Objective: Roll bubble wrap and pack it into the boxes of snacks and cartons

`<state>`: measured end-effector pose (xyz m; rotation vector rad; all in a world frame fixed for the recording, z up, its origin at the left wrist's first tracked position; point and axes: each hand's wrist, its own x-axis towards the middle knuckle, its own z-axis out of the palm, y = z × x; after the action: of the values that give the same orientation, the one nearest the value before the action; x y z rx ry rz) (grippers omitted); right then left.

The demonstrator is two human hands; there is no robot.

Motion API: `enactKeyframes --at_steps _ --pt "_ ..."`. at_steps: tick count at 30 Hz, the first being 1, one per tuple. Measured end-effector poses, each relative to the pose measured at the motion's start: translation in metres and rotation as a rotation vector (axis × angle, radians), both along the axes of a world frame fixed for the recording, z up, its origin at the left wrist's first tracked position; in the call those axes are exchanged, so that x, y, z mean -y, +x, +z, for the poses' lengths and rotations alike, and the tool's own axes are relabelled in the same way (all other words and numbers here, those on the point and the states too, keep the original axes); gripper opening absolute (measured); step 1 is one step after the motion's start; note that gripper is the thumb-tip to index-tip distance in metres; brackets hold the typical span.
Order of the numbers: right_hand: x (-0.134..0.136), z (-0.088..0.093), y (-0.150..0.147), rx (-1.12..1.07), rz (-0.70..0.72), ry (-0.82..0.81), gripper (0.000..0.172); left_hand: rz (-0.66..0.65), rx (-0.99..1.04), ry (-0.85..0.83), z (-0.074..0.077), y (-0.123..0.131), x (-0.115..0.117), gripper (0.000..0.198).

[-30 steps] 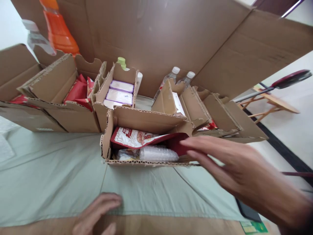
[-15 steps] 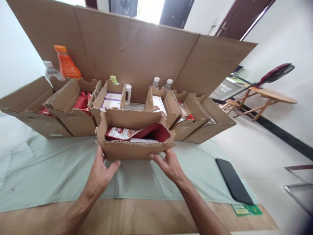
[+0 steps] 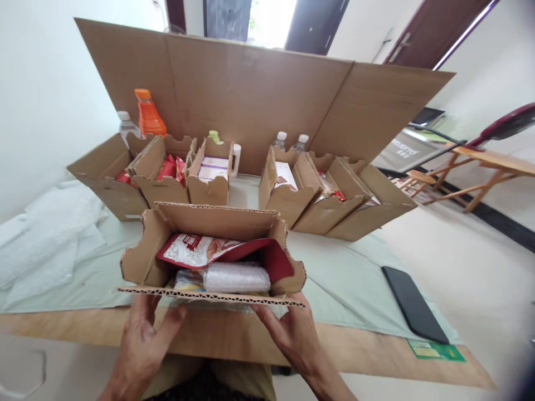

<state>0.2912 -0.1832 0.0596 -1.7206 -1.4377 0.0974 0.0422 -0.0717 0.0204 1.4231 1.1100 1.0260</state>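
Compared with 0.5 seconds ago, I have the cardboard box (image 3: 213,220) nearer the body, apart from the row of 6 boxes (image 3: 286,203) and near the front edge of the tabletop (image 3: 359,351). My left hand (image 3: 144,337) and right hand (image 3: 290,331) keep their grip closed on its near side, partly hidden. More of the bubble-wrapped bundle (image 3: 237,277) shows beside the red pouch (image 3: 200,250).

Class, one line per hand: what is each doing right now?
Left hand: holding the nearest box, towards its left end.
Right hand: holding the same box, towards its right end.
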Motion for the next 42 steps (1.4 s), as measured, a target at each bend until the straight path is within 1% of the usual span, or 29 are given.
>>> enactKeyframes --at_steps 1,3,5,7,9,11,12,14,16,17,19,21,23,25,29,32,36,39,42 --pt "-0.002 -0.002 -0.002 0.010 0.003 0.017 0.062 0.007 0.019 0.018 0.002 0.001 -0.004 0.065" --pt "0.009 -0.011 0.001 0.021 -0.056 0.016 0.061 -0.013 0.022 0.031 0.002 0.012 -0.006 0.059" --pt "0.030 -0.022 0.010 0.024 -0.176 -0.024 0.050 -0.081 -0.002 0.036 0.004 0.032 -0.004 0.051" --pt "0.048 -0.032 0.021 0.008 -0.304 -0.081 0.040 -0.174 -0.019 0.062 0.008 0.057 -0.009 0.052" --pt "0.053 -0.038 0.029 -0.032 -0.404 -0.082 0.041 -0.258 -0.007 0.118 0.016 0.083 -0.025 0.061" --pt "0.046 -0.040 0.032 -0.088 -0.462 -0.033 0.045 -0.330 -0.002 0.174 0.023 0.105 -0.048 0.070" --pt "0.041 -0.040 0.032 -0.118 -0.463 -0.008 0.046 -0.356 -0.010 0.200 0.027 0.114 -0.062 0.073" --pt "0.031 -0.041 0.028 -0.174 -0.412 -0.007 0.046 -0.387 -0.034 0.235 0.031 0.127 -0.085 0.076" --pt "0.026 -0.044 0.021 -0.198 -0.347 -0.035 0.050 -0.393 -0.065 0.254 0.030 0.133 -0.099 0.077" --pt "0.026 -0.047 0.017 -0.200 -0.336 -0.048 0.054 -0.388 -0.084 0.263 0.028 0.135 -0.102 0.077" --pt "0.030 -0.056 0.007 -0.197 -0.350 -0.058 0.061 -0.373 -0.120 0.281 0.020 0.137 -0.100 0.079" --pt "0.033 -0.064 -0.003 -0.205 -0.379 -0.062 0.066 -0.368 -0.140 0.297 0.009 0.139 -0.093 0.079" --pt "0.035 -0.069 -0.012 -0.207 -0.390 -0.064 0.066 -0.380 -0.141 0.313 -0.001 0.142 -0.086 0.078" --pt "0.033 -0.072 -0.018 -0.200 -0.396 -0.055 0.066 -0.389 -0.134 0.333 -0.007 0.147 -0.084 0.076" --pt "0.026 -0.075 -0.025 -0.178 -0.374 0.009 0.065 -0.398 -0.107 0.370 -0.011 0.156 -0.091 0.079" --pt "0.022 -0.077 -0.027 -0.133 -0.356 0.021 0.065 -0.400 -0.072 0.377 -0.013 0.160 -0.097 0.082" --pt "0.018 -0.075 -0.035 -0.085 -0.259 0.010 0.066 -0.390 0.000 0.349 -0.021 0.160 -0.101 0.085" --pt "0.012 -0.069 -0.044 -0.097 -0.191 -0.019 0.066 -0.409 0.064 0.329 -0.025 0.157 -0.105 0.082" --pt "0.003 -0.064 -0.054 -0.113 -0.140 -0.020 0.065 -0.414 0.111 0.327 -0.025 0.155 -0.110 0.074"
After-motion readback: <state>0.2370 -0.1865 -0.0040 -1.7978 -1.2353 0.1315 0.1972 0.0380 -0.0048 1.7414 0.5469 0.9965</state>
